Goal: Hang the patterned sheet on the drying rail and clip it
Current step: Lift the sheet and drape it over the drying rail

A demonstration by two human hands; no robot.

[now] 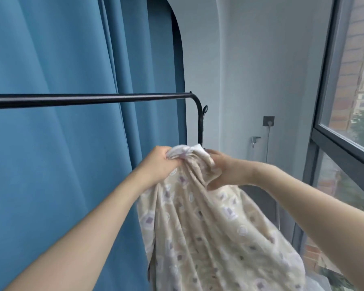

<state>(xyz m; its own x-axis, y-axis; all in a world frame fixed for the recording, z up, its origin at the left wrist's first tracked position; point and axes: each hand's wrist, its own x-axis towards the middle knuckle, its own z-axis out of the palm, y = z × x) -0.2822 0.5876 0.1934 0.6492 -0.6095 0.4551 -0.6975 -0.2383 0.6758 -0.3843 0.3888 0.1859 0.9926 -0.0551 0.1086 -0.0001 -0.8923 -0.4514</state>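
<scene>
Sheet (208, 223) bunched at its top edge, both hands closed on it, held below and near the right end of the drying rail (88, 100). Left hand (159, 163) fisted round a gathered wad; right hand (225, 171) pinching the fabric just beside it. Hanging in long soft folds, so limp and probably light, likely to slide off smooth metal. Best taken along the hem, hands spread wide, then draped over. Not yet over the rail. No clips in sight. No baskets or containers visible. Blue curtain (51, 59) behind, window (349, 80) right.
</scene>
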